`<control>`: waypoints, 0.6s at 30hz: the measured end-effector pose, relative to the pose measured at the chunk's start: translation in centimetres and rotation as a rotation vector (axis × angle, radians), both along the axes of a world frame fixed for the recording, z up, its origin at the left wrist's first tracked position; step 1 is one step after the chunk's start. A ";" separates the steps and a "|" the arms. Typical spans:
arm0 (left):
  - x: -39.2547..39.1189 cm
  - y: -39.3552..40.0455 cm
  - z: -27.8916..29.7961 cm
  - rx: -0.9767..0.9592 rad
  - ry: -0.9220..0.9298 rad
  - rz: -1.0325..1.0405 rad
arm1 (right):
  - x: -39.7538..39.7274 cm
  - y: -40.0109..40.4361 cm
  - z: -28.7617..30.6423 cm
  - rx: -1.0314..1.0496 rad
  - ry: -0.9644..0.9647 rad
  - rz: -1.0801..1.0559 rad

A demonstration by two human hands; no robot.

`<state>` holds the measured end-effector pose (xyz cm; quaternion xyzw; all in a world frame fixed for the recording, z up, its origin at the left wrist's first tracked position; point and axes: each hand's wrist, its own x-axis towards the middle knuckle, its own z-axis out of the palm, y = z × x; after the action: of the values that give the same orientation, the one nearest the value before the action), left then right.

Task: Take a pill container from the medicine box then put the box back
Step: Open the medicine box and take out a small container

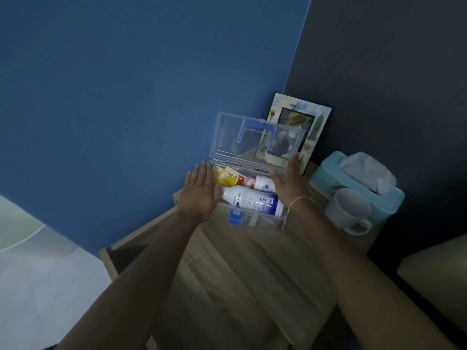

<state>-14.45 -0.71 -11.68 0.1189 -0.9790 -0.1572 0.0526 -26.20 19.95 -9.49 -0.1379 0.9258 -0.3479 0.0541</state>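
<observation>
A clear plastic medicine box with a blue latch sits on a wooden bedside table, its lid standing open with a blue handle. Inside lie a large white bottle with a blue label, a small white pill container, a yellow packet and something pink. My left hand hovers flat at the box's left end, fingers apart, thumb near the large bottle's cap. Over the right end, my right hand is spread open, with a string on its wrist. Neither hand holds anything.
A picture frame leans on the dark wall behind the box. To the right stand a light blue tissue box and a grey mug. The wooden table top extends toward me. A blue wall is at left.
</observation>
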 end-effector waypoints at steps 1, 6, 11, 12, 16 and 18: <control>0.3 0.3 0.1 -0.012 0.028 0.014 | 0.2 0.2 0.3 0.011 0.007 -0.002; 3.5 2.4 -0.7 -0.055 0.199 0.044 | 3.1 0.4 -0.2 0.066 0.080 -0.029; 4.8 2.4 -1.6 -0.069 0.107 0.013 | 5.7 0.2 -1.2 0.026 -0.082 -0.005; 4.8 2.3 -1.5 -0.061 0.090 0.010 | 5.9 0.2 -0.8 0.016 -0.076 -0.008; 4.7 2.6 -0.2 -0.015 0.044 0.000 | 8.9 1.7 -0.4 -0.060 0.120 -0.028; 4.9 3.1 0.5 -0.005 0.086 -0.031 | 12.7 3.6 -2.3 -0.125 0.213 -0.074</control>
<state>-9.57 2.41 -11.22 0.0968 -0.9779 -0.1606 0.0925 -13.54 23.58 -11.80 -0.1429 0.9073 -0.3899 -0.0660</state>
